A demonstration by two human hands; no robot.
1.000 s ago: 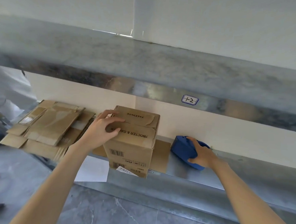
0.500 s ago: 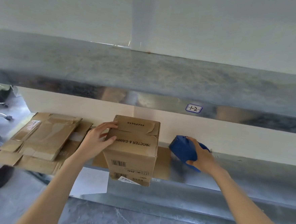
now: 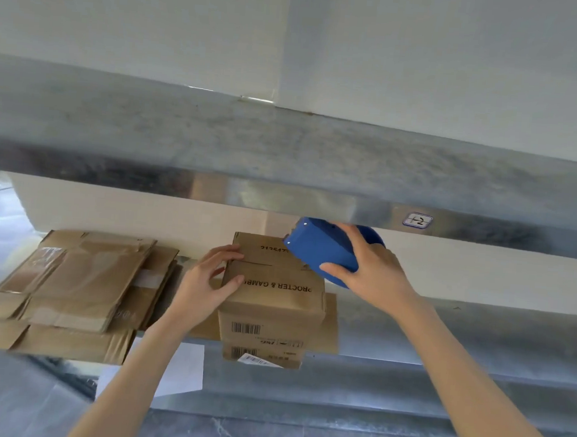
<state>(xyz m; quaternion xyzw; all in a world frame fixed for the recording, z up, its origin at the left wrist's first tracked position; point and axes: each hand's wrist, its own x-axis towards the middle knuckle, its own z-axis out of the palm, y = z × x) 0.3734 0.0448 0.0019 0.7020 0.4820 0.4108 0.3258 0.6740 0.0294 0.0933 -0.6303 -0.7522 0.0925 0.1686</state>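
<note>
A small brown cardboard box (image 3: pixel 275 296) with printed lettering and barcodes stands on the lower metal shelf (image 3: pixel 443 335), on top of a flat piece of cardboard. My left hand (image 3: pixel 207 281) rests on the box's left top edge, thumb on the lid and fingers at the side. My right hand (image 3: pixel 369 268) grips a blue tape dispenser (image 3: pixel 319 247) held in the air over the box's top right corner, just under the upper shelf.
A stack of flattened cardboard boxes (image 3: pixel 70 288) lies on the shelf to the left. The upper metal shelf (image 3: pixel 283 170) overhangs, with a small label (image 3: pixel 416 221) on its front edge. A white sheet (image 3: pixel 181 371) hangs below the shelf. Grey tiled floor lies beneath.
My right hand lifted the blue tape dispenser off the shelf and carried it left and up over the box. My left hand stayed at the box's left edge.
</note>
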